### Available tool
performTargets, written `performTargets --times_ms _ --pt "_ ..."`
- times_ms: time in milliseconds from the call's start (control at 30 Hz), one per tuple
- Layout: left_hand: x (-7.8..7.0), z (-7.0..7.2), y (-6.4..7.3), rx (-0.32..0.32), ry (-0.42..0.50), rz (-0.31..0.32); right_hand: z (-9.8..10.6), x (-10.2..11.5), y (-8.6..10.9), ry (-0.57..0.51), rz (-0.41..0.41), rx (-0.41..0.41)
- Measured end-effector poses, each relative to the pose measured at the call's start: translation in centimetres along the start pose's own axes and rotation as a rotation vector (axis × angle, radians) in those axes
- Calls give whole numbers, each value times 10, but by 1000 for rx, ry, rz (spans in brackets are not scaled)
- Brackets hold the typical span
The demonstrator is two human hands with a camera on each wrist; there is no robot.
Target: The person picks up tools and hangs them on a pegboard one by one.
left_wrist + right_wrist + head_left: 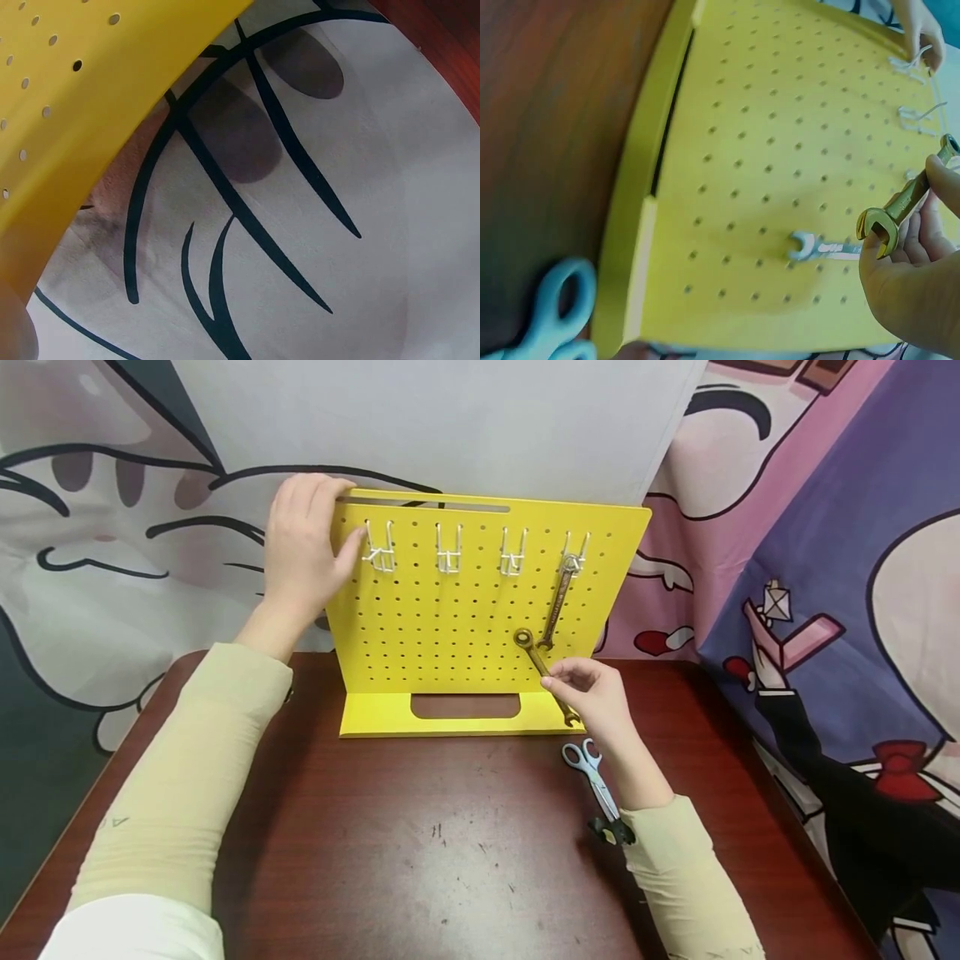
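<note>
A yellow pegboard (435, 639) stands on the table, and my left hand (303, 543) grips its upper left corner, thumb in front and fingers over the top edge. In my right hand (600, 700) a combination wrench (536, 656) is pinched between thumb and fingers. It slants in front of the board's lower right, ring end up and open end down; the right wrist view shows the open end close up. Just behind it, a second wrench (557, 603) hangs from the rightmost white hook (576, 560). The hooks further left, such as this one (448, 558), hold nothing.
Light-blue-handled scissors (592, 768) lie on the dark red-brown table (405, 843), beside my right forearm. Behind the board hangs cartoon-printed cloth (187, 568) with a plain pale panel (450, 427). More printed cloth (825, 568) borders the right side.
</note>
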State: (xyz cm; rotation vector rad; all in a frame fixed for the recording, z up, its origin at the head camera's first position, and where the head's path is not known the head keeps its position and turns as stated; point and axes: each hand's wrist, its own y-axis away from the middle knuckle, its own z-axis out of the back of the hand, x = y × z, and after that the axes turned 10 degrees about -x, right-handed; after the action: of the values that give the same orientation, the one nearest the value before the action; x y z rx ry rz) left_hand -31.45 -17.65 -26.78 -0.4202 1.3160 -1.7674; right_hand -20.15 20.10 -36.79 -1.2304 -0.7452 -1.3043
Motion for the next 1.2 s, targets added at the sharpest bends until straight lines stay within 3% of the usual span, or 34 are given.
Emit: performTargets --times_ms 333,600,967,1200 --pt "-1 1 0 7 -3 11 -24 30 -11 -186 58 -48" --pt "-2 2 0 5 -1 9 -39 38 -27 -343 37 -112" --pt "-2 1 0 -4 1 6 -54 34 -42 -498 -119 -75" --pt "-3 1 0 10 -18 14 -62 36 -50 -548 -238 -98"
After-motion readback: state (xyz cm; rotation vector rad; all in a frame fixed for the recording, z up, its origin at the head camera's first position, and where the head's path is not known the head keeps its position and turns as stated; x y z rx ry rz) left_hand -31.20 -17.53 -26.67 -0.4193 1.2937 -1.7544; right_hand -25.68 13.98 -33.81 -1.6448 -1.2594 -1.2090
